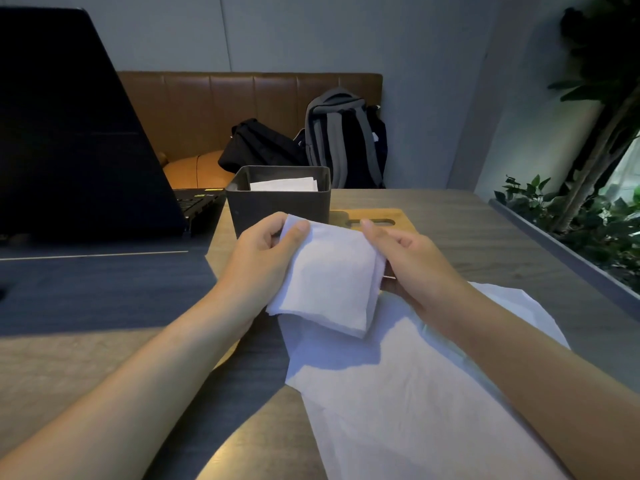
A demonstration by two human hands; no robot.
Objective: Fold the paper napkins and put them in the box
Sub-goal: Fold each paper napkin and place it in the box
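At nine o'clock a dark laptop (79, 133) stands open on the desk (502, 237). The left hand (263, 258) and right hand (412, 261) each pinch the folded napkin (329, 278) just short of the box (280, 206), at twelve o'clock, which seems to hold folded ones. A loose grip could let the fold spring open. Unfolded napkins (398, 393) lie at five o'clock; plants (588, 209) stand at three.

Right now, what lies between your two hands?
Head view: only the folded napkin, with the left hand pinching its left edge and the right hand gripping its right edge, just short of the box.
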